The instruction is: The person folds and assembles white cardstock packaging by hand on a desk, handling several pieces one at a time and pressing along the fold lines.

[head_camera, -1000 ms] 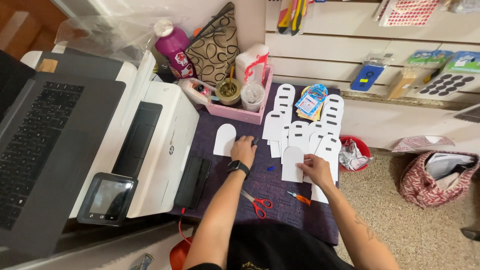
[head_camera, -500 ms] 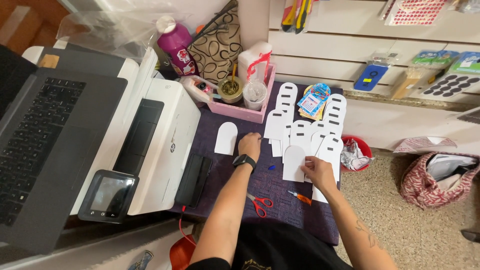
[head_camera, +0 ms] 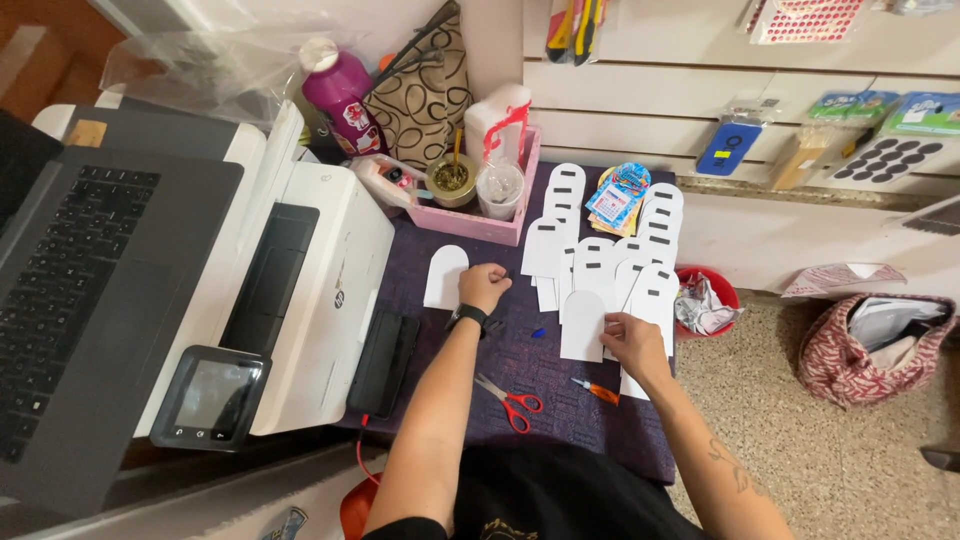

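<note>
My left hand (head_camera: 484,286), with a black watch on the wrist, rests curled on the purple table cover (head_camera: 520,350), touching the right edge of a lone white arch-shaped card (head_camera: 443,275). My right hand (head_camera: 632,338) lies flat on the near end of a spread of several white arch-shaped cards (head_camera: 600,270), its fingers on the blank front card (head_camera: 582,325). Many cards in the spread carry a dark rectangle near the top. What the left fingers hold, if anything, is hidden.
Red-handled scissors (head_camera: 512,402) and an orange craft knife (head_camera: 598,391) lie near me. A pink tray (head_camera: 480,222) with cups stands at the back. A white printer (head_camera: 320,300) and a laptop (head_camera: 90,300) fill the left. A red bin (head_camera: 712,302) and patterned bag (head_camera: 870,345) sit on the floor.
My left hand has stayed by the lone card, curling a little. My right hand has held its place on the front card. The view shifted slightly.
</note>
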